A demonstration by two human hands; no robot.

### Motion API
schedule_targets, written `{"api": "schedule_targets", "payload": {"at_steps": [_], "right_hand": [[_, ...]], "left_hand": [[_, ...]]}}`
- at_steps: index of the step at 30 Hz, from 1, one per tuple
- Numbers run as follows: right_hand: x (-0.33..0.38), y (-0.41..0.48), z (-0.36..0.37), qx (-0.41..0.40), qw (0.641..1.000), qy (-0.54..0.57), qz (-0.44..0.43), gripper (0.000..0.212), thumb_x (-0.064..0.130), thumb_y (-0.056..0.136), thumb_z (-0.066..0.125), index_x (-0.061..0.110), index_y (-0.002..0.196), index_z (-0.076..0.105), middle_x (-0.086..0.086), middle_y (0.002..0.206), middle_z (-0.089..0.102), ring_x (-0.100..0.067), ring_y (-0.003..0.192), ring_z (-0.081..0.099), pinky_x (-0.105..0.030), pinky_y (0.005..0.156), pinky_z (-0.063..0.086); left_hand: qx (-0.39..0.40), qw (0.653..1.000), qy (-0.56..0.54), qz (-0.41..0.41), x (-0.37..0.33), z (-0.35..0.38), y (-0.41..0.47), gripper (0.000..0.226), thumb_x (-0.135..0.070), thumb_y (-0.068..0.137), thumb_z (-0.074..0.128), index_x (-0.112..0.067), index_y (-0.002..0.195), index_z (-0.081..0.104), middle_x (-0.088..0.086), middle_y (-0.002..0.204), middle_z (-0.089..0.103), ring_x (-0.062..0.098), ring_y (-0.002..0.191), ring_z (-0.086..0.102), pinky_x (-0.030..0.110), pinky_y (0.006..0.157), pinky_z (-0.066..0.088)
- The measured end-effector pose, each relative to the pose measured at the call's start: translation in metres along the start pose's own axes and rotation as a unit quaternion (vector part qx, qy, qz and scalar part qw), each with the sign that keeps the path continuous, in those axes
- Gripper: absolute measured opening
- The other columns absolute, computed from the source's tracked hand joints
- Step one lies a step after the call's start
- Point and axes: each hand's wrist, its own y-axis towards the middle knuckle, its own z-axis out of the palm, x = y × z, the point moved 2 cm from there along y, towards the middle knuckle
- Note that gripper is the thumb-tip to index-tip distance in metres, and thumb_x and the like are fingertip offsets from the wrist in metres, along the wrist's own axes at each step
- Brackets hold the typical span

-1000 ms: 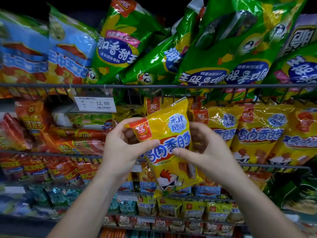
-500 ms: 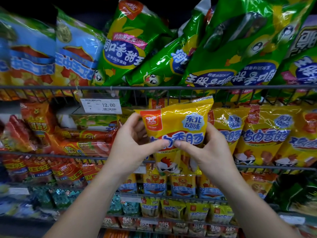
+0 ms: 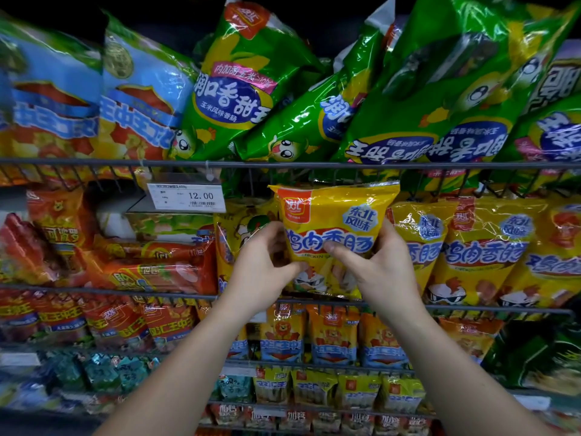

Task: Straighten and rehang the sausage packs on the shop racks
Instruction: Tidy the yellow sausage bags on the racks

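Yellow sausage pack point(image 3: 333, 221) is held upright, top edge just under the wire rail point(image 3: 94, 162). Fingers of the left hand point(image 3: 261, 273) curl round its left edge; those of the right hand point(image 3: 382, 273) clamp its right edge, thumb pressed on the front. Matching yellow packs point(image 3: 481, 247) hang just right of the right fingers

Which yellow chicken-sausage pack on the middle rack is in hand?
The yellow plastic pack right of the white 12.00 price tag: left hand and right hand grip it; those to its right are untouched.
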Motion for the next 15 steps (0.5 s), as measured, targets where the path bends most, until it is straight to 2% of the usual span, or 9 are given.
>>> {"api": "schedule_targets", "payload": {"at_steps": [2, 3, 5, 8, 12, 15], "right_hand": [[-0.008, 0.0, 0.004, 0.008, 1.0, 0.0, 0.015, 0.036, 0.025, 0.081, 0.08, 0.03, 0.106, 0.055, 0.028, 0.081, 0.069, -0.011, 0.082, 0.066, -0.026, 0.066, 0.053], [-0.011, 0.0, 0.006, 0.009, 1.0, -0.003, 0.018, 0.037, 0.025, 0.081, 0.08, 0.028, 0.107, 0.055, 0.024, 0.08, 0.07, -0.012, 0.08, 0.066, -0.028, 0.067, 0.053], [-0.017, 0.0, 0.009, 0.009, 1.0, -0.014, 0.021, 0.041, 0.027, 0.08, 0.08, 0.024, 0.113, 0.055, 0.011, 0.079, 0.071, -0.007, 0.075, 0.066, -0.023, 0.063, 0.052], [-0.023, 0.001, 0.011, 0.012, 0.999, -0.047, 0.024, 0.044, 0.031, 0.081, 0.08, 0.027, 0.115, 0.053, 0.019, 0.083, 0.067, 0.009, 0.077, 0.064, -0.005, 0.064, 0.047], [-0.029, 0.003, 0.011, 0.011, 0.996, -0.079, 0.033, 0.041, 0.032, 0.08, 0.08, 0.023, 0.111, 0.055, 0.018, 0.08, 0.066, 0.012, 0.073, 0.062, -0.004, 0.062, 0.046], [-0.03, 0.004, 0.01, 0.008, 0.993, -0.113, 0.036, 0.046, 0.036, 0.078, 0.081, 0.022, 0.114, 0.054, 0.02, 0.092, 0.065, 0.012, 0.081, 0.061, -0.003, 0.066, 0.045]], "left_hand": [[0.0, 1.0, 0.005, -0.013, 0.008, 0.003, 0.002, 0.046, -0.009, 0.078, 0.08, -0.029, 0.113, 0.059, -0.018, 0.107, 0.068, -0.009, 0.098, 0.062, 0.007, 0.08, 0.046], [0.0, 1.0, 0.006, -0.02, 0.012, 0.004, 0.002, 0.046, -0.01, 0.078, 0.08, -0.029, 0.114, 0.059, -0.018, 0.107, 0.068, -0.008, 0.098, 0.062, 0.009, 0.081, 0.047], [0.004, 1.0, 0.004, -0.027, 0.019, 0.005, 0.002, 0.045, -0.012, 0.079, 0.08, -0.034, 0.112, 0.058, -0.019, 0.108, 0.068, -0.009, 0.099, 0.062, 0.014, 0.085, 0.048], [0.01, 0.999, 0.01, -0.031, 0.025, 0.007, 0.002, 0.043, -0.016, 0.082, 0.077, -0.039, 0.112, 0.057, -0.023, 0.108, 0.067, -0.01, 0.1, 0.061, 0.017, 0.086, 0.049], [-0.001, 0.999, 0.027, -0.034, 0.027, 0.01, 0.001, 0.041, -0.026, 0.086, 0.074, -0.029, 0.124, 0.06, -0.024, 0.11, 0.065, -0.013, 0.1, 0.058, 0.003, 0.079, 0.043], [-0.028, 0.999, 0.03, -0.028, 0.024, 0.01, 0.002, 0.035, -0.035, 0.089, 0.07, -0.029, 0.122, 0.062, -0.021, 0.113, 0.066, -0.007, 0.104, 0.058, 0.011, 0.085, 0.045]]}}
